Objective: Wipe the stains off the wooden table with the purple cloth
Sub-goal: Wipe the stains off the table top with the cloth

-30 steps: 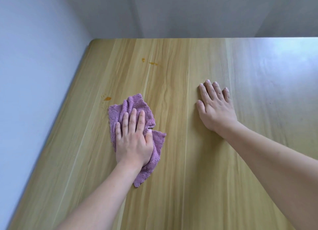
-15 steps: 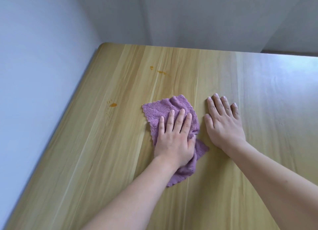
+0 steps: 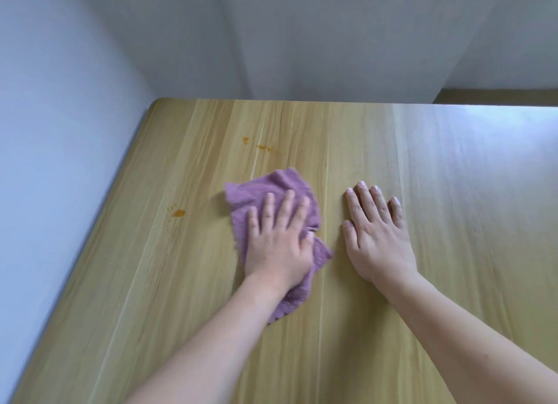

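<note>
The purple cloth (image 3: 273, 198) is pressed flat onto the wooden table (image 3: 392, 328) by the left hand (image 3: 279, 243), fingers straight and slightly spread. The right hand (image 3: 377, 237) is laid flat just beside it at three o'clock, fingers extended. Orange stains (image 3: 264, 147) are seen at twelve o'clock of the cloth; another stain (image 3: 178, 212) lies at nine o'clock.

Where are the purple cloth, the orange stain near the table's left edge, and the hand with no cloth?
Purple fluffy cloth (image 3: 256, 189): head view, bare upper part.
Orange stain (image 3: 178, 212): head view, its middle.
Right hand (image 3: 377, 237): head view, its back.
</note>
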Demonstrator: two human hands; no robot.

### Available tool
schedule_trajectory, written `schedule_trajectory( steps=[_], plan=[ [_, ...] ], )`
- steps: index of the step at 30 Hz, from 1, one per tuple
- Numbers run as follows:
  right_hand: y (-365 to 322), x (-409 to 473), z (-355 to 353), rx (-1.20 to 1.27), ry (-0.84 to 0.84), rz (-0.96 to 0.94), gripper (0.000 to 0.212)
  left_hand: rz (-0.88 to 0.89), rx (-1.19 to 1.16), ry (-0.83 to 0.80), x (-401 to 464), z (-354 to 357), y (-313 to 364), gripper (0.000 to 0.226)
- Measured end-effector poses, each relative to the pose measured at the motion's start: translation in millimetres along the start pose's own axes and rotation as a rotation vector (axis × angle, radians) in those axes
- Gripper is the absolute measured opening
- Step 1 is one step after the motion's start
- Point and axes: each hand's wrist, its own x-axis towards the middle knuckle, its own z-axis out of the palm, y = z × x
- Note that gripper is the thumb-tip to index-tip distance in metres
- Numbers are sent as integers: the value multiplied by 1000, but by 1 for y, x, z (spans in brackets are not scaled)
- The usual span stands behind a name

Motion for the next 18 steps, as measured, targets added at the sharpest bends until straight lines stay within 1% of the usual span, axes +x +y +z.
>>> schedule_trajectory(
  steps=[3, 5, 6, 7, 9, 10, 11, 15, 17, 18],
  plan=[
    [-1, -1, -2, 6, 15, 3, 63, 227, 50, -43, 17, -1, 20, 67],
    [-2, -1, -2, 12, 18, 10, 62, 309, 68, -41, 32, -2, 5, 66],
    [-2, -1, -2, 18, 19, 11, 62, 291, 55, -31, 39, -4, -8, 65],
    [-2, -2, -2, 21, 15, 9, 62, 220, 33, -13, 45, -6, -23, 64],
    [-2, -1, -2, 27, 12, 6, 62, 6, -4, 33, 54, -8, -49, 62],
    [-2, 0, -2, 30, 14, 7, 62, -72, -14, 46, 57, -8, -55, 62],
    [-2, -1, -2, 32, 19, 12, 61, -111, -15, 54, 58, -7, -57, 63],
    [-4, 7, -10, 25, 33, -5, 57, -104, -9, 67, 57, -7, -51, 68],
    [-3, 34, -18, 14, 73, -27, 46, -107, -15, 71, 55, -6, -52, 69],
    [-2, 52, -22, 32, 102, -7, 43, -106, -14, 74, 55, -6, -53, 68]
  ],
)
